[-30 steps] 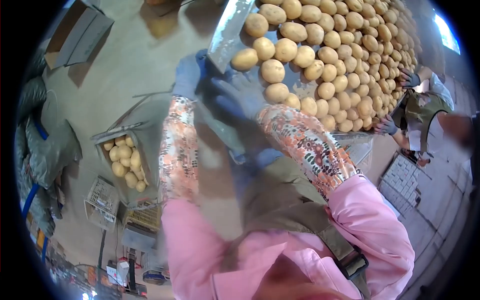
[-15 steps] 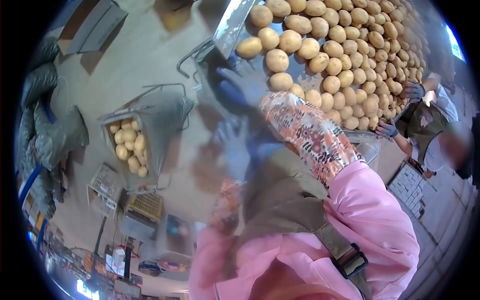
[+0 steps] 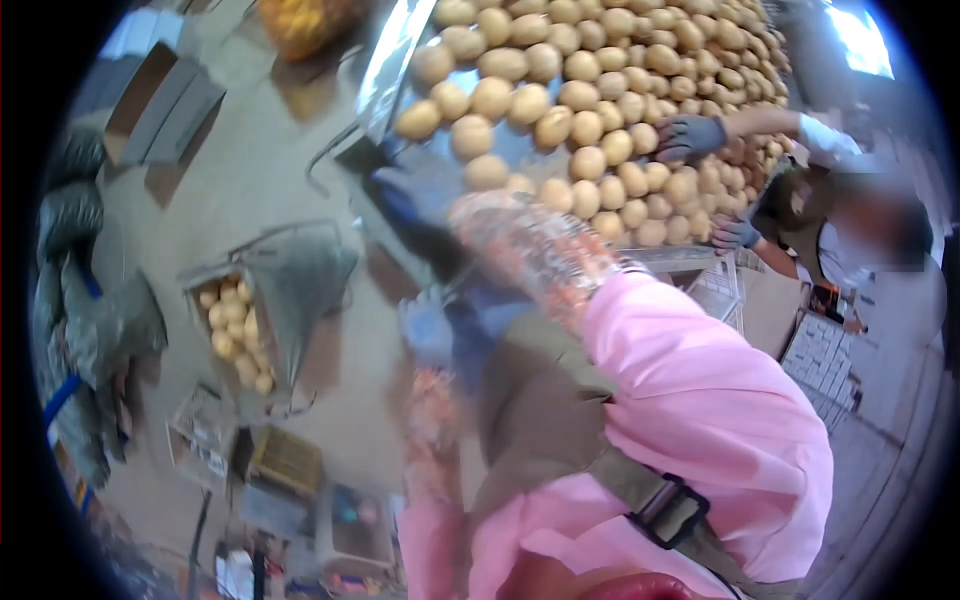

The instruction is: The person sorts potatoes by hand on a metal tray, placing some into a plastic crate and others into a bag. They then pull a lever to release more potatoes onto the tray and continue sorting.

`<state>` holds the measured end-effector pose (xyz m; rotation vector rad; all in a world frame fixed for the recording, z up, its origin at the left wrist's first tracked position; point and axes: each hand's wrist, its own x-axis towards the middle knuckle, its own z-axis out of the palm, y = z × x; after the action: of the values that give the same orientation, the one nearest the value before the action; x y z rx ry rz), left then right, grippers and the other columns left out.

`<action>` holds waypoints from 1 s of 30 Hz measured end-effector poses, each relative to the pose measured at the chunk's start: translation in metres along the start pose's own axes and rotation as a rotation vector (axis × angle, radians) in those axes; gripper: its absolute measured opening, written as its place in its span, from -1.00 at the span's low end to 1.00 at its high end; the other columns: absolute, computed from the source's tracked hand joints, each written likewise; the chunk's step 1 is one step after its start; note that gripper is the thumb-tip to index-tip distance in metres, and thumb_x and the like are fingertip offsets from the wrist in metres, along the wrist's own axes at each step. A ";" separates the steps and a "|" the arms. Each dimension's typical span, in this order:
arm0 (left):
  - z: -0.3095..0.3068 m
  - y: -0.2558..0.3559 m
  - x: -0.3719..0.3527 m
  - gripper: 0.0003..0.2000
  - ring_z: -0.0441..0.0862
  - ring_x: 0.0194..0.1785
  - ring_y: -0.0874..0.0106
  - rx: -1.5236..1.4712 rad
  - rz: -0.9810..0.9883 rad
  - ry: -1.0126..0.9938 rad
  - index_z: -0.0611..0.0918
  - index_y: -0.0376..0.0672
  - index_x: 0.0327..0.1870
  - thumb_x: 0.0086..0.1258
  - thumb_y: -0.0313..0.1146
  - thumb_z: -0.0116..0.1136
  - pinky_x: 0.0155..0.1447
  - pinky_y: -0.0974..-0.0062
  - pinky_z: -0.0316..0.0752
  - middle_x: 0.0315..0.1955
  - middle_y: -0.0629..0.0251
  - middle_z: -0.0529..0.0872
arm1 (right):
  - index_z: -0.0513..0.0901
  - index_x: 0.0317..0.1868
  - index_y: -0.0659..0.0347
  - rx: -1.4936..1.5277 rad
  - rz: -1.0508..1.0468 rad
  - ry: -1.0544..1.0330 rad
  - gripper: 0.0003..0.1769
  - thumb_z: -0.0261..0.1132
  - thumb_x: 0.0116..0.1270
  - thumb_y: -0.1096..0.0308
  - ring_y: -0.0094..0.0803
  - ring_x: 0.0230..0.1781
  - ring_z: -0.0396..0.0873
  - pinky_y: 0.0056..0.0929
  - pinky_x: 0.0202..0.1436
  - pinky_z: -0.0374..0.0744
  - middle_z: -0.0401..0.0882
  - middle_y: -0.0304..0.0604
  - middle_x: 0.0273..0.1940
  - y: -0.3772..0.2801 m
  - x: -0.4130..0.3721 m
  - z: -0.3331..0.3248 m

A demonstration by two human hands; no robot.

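A grey-green bag [image 3: 383, 215] hangs open at the near left end of the potato table, beside a bent metal rod. My left hand [image 3: 428, 330], in a blue-grey glove, is closed at the lower corner of the bag's mouth. Across the bag's far side reaches my right hand [image 3: 418, 196], also gloved and smeared by motion, close to the table's edge. Loose potatoes [image 3: 472, 136] lie just beyond it. What is inside the bag is hidden.
A second bag [image 3: 310, 268] with potatoes stands on the floor to the left. Beyond it are grey bundles [image 3: 105, 310], a cardboard box [image 3: 165, 110] and a yellow crate [image 3: 285, 458]. A co-worker's gloved hand [image 3: 690, 137] rests on the potatoes at right.
The view has shifted, so the table and co-worker appear further left. The co-worker's one hand has reached in over the potatoes. My left hand has drawn to the bag's lower corner.
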<state>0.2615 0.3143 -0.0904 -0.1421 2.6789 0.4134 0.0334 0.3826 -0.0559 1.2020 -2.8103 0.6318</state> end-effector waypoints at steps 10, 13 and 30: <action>-0.024 -0.018 -0.048 -0.53 0.67 -0.17 -0.03 -0.406 -0.365 -0.018 0.52 -0.17 0.28 0.33 -0.30 0.06 -0.04 0.13 0.53 -0.21 -0.15 0.71 | 0.61 0.08 0.01 0.030 0.036 0.026 -0.66 0.20 0.32 0.20 -0.01 0.35 0.30 -0.04 0.29 0.36 0.29 0.06 0.39 -0.006 0.000 -0.011; -0.049 0.003 -0.042 -0.46 0.63 -0.04 -0.03 -0.419 -0.365 -0.074 0.41 -0.19 0.37 0.38 -0.18 0.04 0.05 0.13 0.50 -0.06 -0.17 0.66 | 0.61 0.04 -0.01 -0.012 0.030 0.031 -0.67 0.20 0.31 0.15 -0.14 0.39 0.26 -0.02 0.39 0.23 0.24 -0.08 0.44 -0.006 0.001 -0.006; -0.053 0.026 -0.038 -0.33 0.34 0.37 0.05 -0.429 -0.485 -0.070 0.28 0.03 0.46 0.30 -0.09 0.14 0.44 0.20 0.20 0.32 -0.04 0.40 | 0.52 0.24 0.00 0.241 -0.146 -0.371 -0.58 0.15 0.40 0.19 -0.11 0.45 0.21 -0.11 0.47 0.21 0.35 -0.12 0.38 0.082 -0.111 -0.115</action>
<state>0.2704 0.3240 -0.0214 -0.8615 2.3391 0.8014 0.0391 0.5528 0.0008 1.7121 -2.9573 0.8343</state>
